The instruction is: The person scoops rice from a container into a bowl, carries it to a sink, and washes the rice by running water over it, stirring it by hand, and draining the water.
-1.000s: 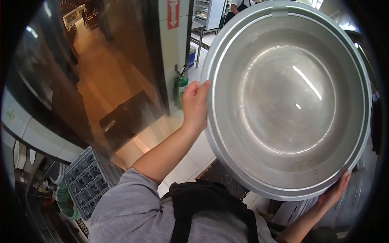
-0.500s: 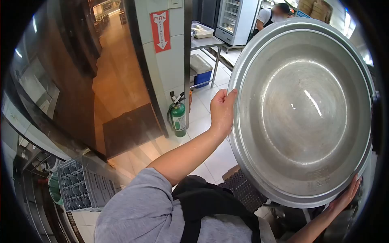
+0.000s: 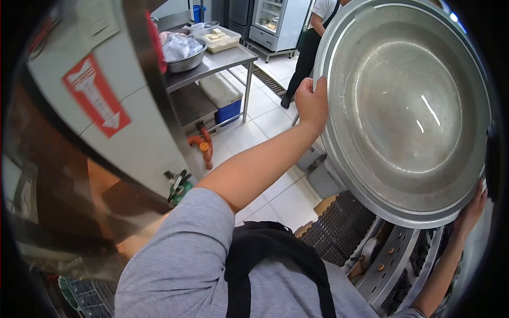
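A large round aluminium basin [image 3: 403, 111], scuffed and shiny inside, is held up on the right with its open side facing me. My left hand [image 3: 313, 105] is closed around its left rim, with the thumb over the edge. Down at the lower right rim, my right hand [image 3: 471, 209] holds the basin from beside and below; some of its fingers are hidden behind the metal. Much of the space behind the basin is out of sight.
A stove [image 3: 389, 257] with burners stands below the basin, next to a black rubber mat [image 3: 339, 225]. A steel table [image 3: 225, 61] bears a bowl [image 3: 185, 61] of plastic bags and a white tray [image 3: 220, 40]. A co-worker [image 3: 305, 63] stands beyond. A fire extinguisher [image 3: 180, 188] is at the wall.
The view has swung right, away from the doorway, and the steel table and stove show more fully. The basin stays in both my hands and sits a little higher in view.
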Demonstrator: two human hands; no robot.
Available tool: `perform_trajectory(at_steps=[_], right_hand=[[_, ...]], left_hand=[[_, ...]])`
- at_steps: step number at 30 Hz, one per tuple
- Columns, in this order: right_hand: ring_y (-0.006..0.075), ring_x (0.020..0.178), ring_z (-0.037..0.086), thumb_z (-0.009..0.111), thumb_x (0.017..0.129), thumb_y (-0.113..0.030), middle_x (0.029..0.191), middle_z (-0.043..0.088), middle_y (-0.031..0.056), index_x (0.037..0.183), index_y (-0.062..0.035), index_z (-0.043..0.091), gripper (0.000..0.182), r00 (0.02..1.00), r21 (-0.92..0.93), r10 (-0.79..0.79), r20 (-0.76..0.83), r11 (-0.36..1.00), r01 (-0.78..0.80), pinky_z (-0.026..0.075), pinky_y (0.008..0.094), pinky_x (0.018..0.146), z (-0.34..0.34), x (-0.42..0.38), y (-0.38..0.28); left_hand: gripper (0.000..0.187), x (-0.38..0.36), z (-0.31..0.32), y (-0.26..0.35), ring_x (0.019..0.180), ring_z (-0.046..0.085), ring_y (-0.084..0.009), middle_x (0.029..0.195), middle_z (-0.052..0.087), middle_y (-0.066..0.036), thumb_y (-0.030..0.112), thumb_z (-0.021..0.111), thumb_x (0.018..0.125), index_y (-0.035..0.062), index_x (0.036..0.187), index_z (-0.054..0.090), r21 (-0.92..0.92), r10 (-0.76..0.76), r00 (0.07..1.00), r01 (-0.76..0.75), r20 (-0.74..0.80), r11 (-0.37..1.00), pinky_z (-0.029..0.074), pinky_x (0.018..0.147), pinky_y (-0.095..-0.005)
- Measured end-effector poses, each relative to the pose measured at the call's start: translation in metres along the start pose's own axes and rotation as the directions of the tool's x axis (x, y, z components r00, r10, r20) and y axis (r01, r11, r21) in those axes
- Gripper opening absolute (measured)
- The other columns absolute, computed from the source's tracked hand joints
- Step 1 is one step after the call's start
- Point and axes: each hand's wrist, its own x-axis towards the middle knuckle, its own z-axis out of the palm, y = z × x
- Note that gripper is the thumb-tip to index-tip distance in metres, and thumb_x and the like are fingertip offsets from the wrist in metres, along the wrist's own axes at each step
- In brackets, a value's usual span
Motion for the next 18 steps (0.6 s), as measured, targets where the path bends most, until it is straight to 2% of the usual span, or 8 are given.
perform_trajectory(at_steps=[2,5,8,10,12,13,18], right_hand=[[0.0221,0.115,0.053,0.051,0.093,-0.039,0.129,0.052,0.0141,0.132,0.0013,0.045,0.056,0.998,0.043,0.056,0.017,0.997,-0.057,0.041,0.032,0.096,0.049,0.025,0.008],[0.0228,0.115,0.053,0.052,0.093,-0.037,0.13,0.051,0.014,0.132,0.0013,0.044,0.055,1.0,0.1,0.008,0.002,0.995,-0.008,0.041,0.033,0.098,0.115,0.094,0.056],[0.0235,0.116,0.053,0.053,0.093,-0.036,0.129,0.052,0.0145,0.132,0.0023,0.042,0.056,0.997,0.225,-0.038,0.064,0.974,0.023,0.04,0.0337,0.099,0.227,0.143,0.069],[0.0236,0.112,0.055,0.054,0.092,-0.036,0.127,0.053,0.0147,0.132,0.0043,0.04,0.059,0.997,0.222,-0.022,0.078,0.975,0.004,0.043,0.033,0.095,0.3,0.187,0.083],[0.0233,0.108,0.058,0.056,0.091,-0.036,0.125,0.054,0.0152,0.128,0.0062,0.044,0.057,0.986,0.269,-0.064,0.155,0.963,0.02,0.046,0.0322,0.092,0.377,0.242,0.107],[0.0223,0.103,0.06,0.058,0.09,-0.038,0.123,0.056,0.0147,0.124,0.0062,0.05,0.056,0.962,0.284,-0.112,0.247,0.958,0.039,0.048,0.0315,0.089,0.409,0.265,0.117],[0.0203,0.108,0.057,0.06,0.089,-0.037,0.124,0.056,0.0118,0.129,0.0018,0.047,0.057,0.904,0.331,-0.109,0.412,0.943,-0.037,0.045,0.0309,0.092,0.61,0.351,0.123]], left_hand=[[0.029,0.051,0.016,-0.03,0.059,0.035,-0.0075,0.062,0.044,0.002,0.024,0.057,0.086,0.0067,0.066,0.046,0.106,0.042,0.998,-0.048,0.056,0.993,0.032,0.052,-0.0261],[0.034,0.129,0.05,-0.054,0.056,0.031,-0.0085,0.055,0.037,0.001,0.02,0.057,0.082,0.004,0.059,0.038,0.024,0.077,0.997,-0.077,-0.009,0.997,0.028,0.049,-0.0306],[0.035,0.218,0.064,-0.088,0.056,0.03,-0.0085,0.055,0.036,0.001,0.021,0.057,0.082,0.0043,0.059,0.037,0.016,0.153,0.987,-0.153,-0.056,0.988,0.028,0.049,-0.0302],[0.033,0.275,0.066,-0.11,0.056,0.033,-0.0092,0.056,0.04,0.0,0.022,0.057,0.083,0.0033,0.061,0.041,0.056,0.158,0.983,-0.153,-0.098,0.987,0.03,0.05,-0.0304],[0.031,0.329,0.066,-0.13,0.057,0.037,-0.0102,0.057,0.045,-0.001,0.022,0.057,0.084,0.0024,0.063,0.046,0.045,0.204,0.958,-0.199,-0.202,0.979,0.033,0.052,-0.031],[0.03,0.351,0.063,-0.135,0.058,0.04,-0.0112,0.059,0.048,-0.003,0.022,0.057,0.084,0.0013,0.065,0.049,0.09,0.2,0.957,-0.184,-0.21,0.979,0.036,0.054,-0.0316],[0.03,0.478,0.047,-0.172,0.058,0.038,-0.0112,0.06,0.047,-0.004,0.022,0.055,0.084,0.0012,0.064,0.047,0.015,0.216,0.922,-0.223,-0.322,0.975,0.035,0.055,-0.031]])
